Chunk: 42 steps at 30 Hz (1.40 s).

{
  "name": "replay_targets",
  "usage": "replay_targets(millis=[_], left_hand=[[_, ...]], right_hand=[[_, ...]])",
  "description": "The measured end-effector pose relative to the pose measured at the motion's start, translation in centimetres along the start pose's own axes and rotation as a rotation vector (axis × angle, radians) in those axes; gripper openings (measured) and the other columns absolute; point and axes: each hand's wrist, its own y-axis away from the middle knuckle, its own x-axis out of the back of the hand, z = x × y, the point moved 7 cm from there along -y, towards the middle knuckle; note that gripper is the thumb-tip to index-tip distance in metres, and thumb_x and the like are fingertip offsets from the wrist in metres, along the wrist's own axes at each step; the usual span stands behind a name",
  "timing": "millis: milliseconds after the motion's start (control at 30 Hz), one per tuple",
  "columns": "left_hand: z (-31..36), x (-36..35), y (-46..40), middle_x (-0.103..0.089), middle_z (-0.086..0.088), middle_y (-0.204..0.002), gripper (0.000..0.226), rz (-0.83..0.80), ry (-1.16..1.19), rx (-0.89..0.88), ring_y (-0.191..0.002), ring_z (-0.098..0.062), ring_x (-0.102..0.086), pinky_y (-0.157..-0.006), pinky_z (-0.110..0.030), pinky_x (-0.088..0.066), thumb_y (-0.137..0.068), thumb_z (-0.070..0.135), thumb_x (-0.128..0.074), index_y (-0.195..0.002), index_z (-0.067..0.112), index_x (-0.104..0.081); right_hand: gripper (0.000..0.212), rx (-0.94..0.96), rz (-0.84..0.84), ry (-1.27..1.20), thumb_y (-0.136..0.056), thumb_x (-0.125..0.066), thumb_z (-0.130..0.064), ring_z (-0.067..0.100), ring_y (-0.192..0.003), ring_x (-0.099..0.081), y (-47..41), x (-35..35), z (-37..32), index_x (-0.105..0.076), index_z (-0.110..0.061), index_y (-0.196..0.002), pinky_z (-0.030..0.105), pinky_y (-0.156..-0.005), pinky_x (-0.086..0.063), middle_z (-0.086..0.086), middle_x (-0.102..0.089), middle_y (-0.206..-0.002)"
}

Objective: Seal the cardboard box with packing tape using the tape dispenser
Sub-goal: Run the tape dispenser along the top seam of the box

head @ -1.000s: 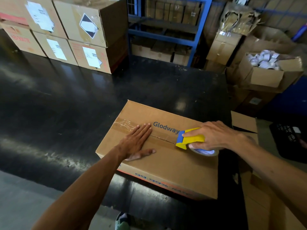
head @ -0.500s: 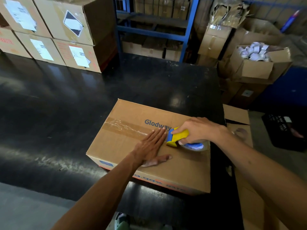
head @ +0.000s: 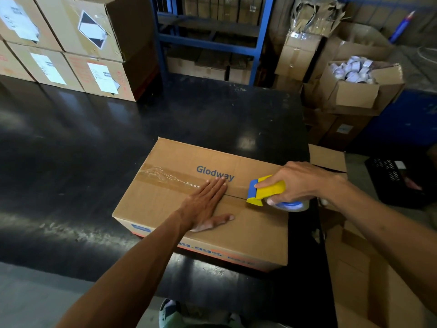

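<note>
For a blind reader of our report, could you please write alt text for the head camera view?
A right hand holds a yellow tape dispenser on a cardboard box; the left hand lies flat on its lid. The box sits on a black table.

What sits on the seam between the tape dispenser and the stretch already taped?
The left hand lies flat on the cardboard box, its fingers across the seam, between the tape dispenser held by the right hand and the taped stretch. Nothing else is on that line.
</note>
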Motion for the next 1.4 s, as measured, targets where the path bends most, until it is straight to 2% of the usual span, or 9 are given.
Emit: replay_targets(millis=[100,267,433,700,800,1000,1167,1300,1400], left_hand=[[0.2,0.0,0.0,0.016,-0.006,-0.167,0.101,-0.002,0.008,-0.016,-0.153,-0.016,0.019,-0.126,-0.037,0.006,-0.092,0.081,-0.015,-0.159,0.009,0.009],[1.0,0.3,-0.3,0.017,-0.012,-0.166,0.108,-0.022,-0.035,0.041,-0.152,-0.023,0.02,-0.125,-0.043,0.007,-0.088,0.084,-0.016,-0.158,0.007,0.01],[7.5,-0.6,-2.6,0.01,-0.017,-0.167,0.123,0.039,0.046,0.047,-0.154,-0.027,0.014,-0.125,-0.048,0.001,-0.079,0.093,-0.021,-0.159,0.002,0.0],[8.3,-1.0,-3.2,0.005,-0.014,-0.168,0.124,0.08,0.002,0.059,-0.155,-0.026,0.008,-0.126,-0.045,-0.001,-0.078,0.093,-0.025,-0.159,0.003,-0.001],[8.3,-1.1,-3.1,0.008,-0.012,-0.168,0.124,0.055,0.004,0.066,-0.155,-0.024,0.012,-0.125,-0.045,-0.002,-0.078,0.094,-0.021,-0.159,0.005,0.001],[8.3,-1.0,-3.0,0.016,-0.01,-0.166,0.121,0.012,-0.008,0.057,-0.153,-0.023,0.019,-0.126,-0.045,0.003,-0.078,0.095,-0.016,-0.159,0.008,0.008],[8.3,-1.0,-3.0,0.023,-0.009,-0.164,0.12,-0.018,-0.017,0.048,-0.151,-0.023,0.025,-0.125,-0.044,0.007,-0.079,0.095,-0.016,-0.157,0.01,0.015],[8.3,-0.8,-3.0,0.024,-0.011,-0.164,0.121,-0.039,-0.032,0.057,-0.151,-0.024,0.026,-0.125,-0.045,0.007,-0.078,0.096,-0.015,-0.156,0.01,0.017],[9.3,-0.8,-3.5,0.028,-0.016,-0.162,0.124,-0.086,-0.008,0.11,-0.148,-0.03,0.03,-0.122,-0.054,0.012,-0.074,0.098,-0.018,-0.157,0.012,0.019]], right_hand=[[0.062,-0.008,-0.022,0.019,-0.082,-0.055,-0.071,0.012,-0.09,-0.054,1.4,-0.6,1.2,-0.044,-0.05,-0.139,0.031,-0.075,-0.05,-0.005,-0.063,-0.121],[0.058,-0.007,0.003,0.056,-0.082,-0.056,-0.071,0.015,-0.093,-0.055,0.5,-1.0,0.9,-0.05,-0.05,-0.135,0.028,-0.065,-0.039,-0.007,-0.063,-0.121],[0.058,-0.021,-0.002,0.044,-0.08,-0.057,-0.073,0.014,-0.088,-0.047,0.1,-1.2,1.3,-0.05,-0.052,-0.134,0.029,-0.063,-0.035,-0.007,-0.062,-0.12],[0.058,-0.006,0.025,0.029,-0.08,-0.057,-0.072,0.013,-0.087,-0.048,0.3,-1.6,1.5,-0.051,-0.051,-0.134,0.03,-0.065,-0.038,-0.006,-0.061,-0.12],[0.057,0.009,0.033,-0.016,-0.081,-0.058,-0.07,0.013,-0.086,-0.05,1.0,-1.3,1.5,-0.052,-0.049,-0.134,0.027,-0.063,-0.038,-0.009,-0.059,-0.11],[0.059,-0.005,0.032,-0.115,-0.079,-0.056,-0.075,0.009,-0.085,-0.057,5.2,-3.1,5.6,-0.05,-0.051,-0.133,0.032,-0.073,-0.052,-0.01,-0.062,-0.109],[0.072,-0.093,0.04,-0.032,-0.072,-0.038,-0.088,0.006,-0.079,-0.051,9.2,-7.1,9.3,-0.038,-0.058,-0.137,0.035,-0.076,-0.051,-0.009,-0.056,-0.104],[0.056,-0.086,0.089,-0.015,-0.085,-0.052,-0.07,0.013,-0.091,-0.052,8.4,-8.2,7.6,-0.042,-0.052,-0.137,0.029,-0.07,-0.036,-0.007,-0.051,-0.104],[0.055,-0.085,0.106,0.037,-0.087,-0.05,-0.07,0.017,-0.098,-0.051,8.1,-8.5,7.5,-0.041,-0.053,-0.139,0.033,-0.071,-0.037,0.0,-0.053,-0.111]])
